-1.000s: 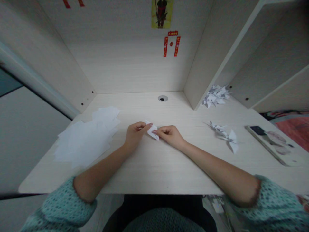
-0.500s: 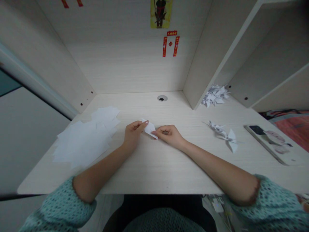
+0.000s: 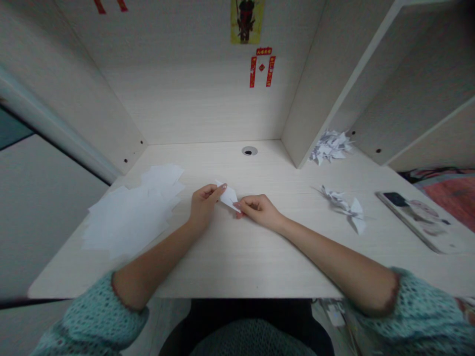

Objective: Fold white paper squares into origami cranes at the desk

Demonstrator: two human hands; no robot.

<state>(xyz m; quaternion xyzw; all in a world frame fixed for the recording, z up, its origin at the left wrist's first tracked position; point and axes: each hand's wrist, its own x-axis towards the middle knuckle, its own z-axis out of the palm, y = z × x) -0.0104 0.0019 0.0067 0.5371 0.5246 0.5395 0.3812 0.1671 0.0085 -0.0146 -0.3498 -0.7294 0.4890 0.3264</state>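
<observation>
A small folded piece of white paper [image 3: 229,197] is held just above the middle of the desk. My left hand [image 3: 205,201] pinches its upper left end between thumb and fingers. At the lower right end, my right hand [image 3: 259,208] grips the paper's edge with thumb and forefinger. A crease line shows on the paper's upper face; its underside is hidden. Left of my left hand lies a spread pile of white paper sheets [image 3: 129,212]. To the right of my right hand are several folded paper pieces [image 3: 345,205] in a short row.
A heap of folded white paper [image 3: 331,146] sits by the upright divider [image 3: 315,99] at the back right. A phone [image 3: 419,220] lies near the desk's right side, with a reddish cloth [image 3: 452,195] beyond it. A round cable hole [image 3: 250,151] is at the back.
The folded paper has tilted slightly and shows its upper face a little differently. My right fingers have shifted a bit at its lower right end; both hands keep their grip.
</observation>
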